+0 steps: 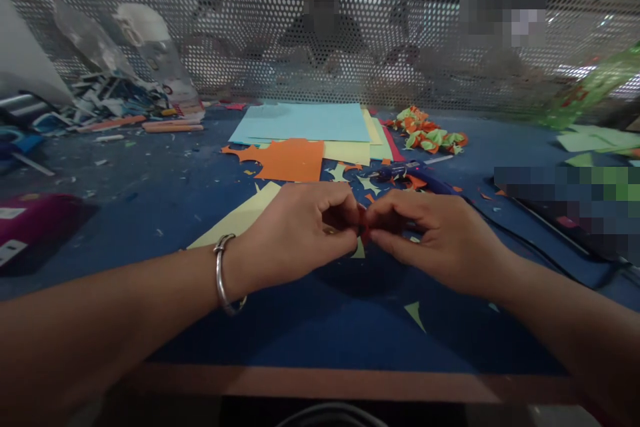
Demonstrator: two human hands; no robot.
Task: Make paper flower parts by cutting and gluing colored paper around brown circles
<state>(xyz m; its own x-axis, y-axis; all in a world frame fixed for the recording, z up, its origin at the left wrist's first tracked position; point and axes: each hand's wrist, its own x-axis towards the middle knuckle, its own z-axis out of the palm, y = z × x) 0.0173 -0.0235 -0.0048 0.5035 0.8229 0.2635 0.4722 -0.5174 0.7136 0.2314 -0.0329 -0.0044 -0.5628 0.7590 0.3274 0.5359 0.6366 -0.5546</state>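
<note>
My left hand (295,227), with a silver bangle at its wrist, pinches a small orange-red paper piece (365,232) above the blue table. From the other side my right hand (435,237) grips the same piece between thumb and fingertips. Most of the piece is hidden by the fingers, so its shape is unclear. Just beyond the hands lies a sheet of orange paper (295,159) with round bites cut from its edge. A pale yellow sheet (240,213) sits partly under my left hand.
Light blue sheets (305,121) lie at the back. Right of them is a pile of orange and green paper flowers (430,132). A blue glue gun (425,177) trails a cable rightward. A bottle (165,60) and a purple case (37,223) stand left; a dark device (560,213) lies right.
</note>
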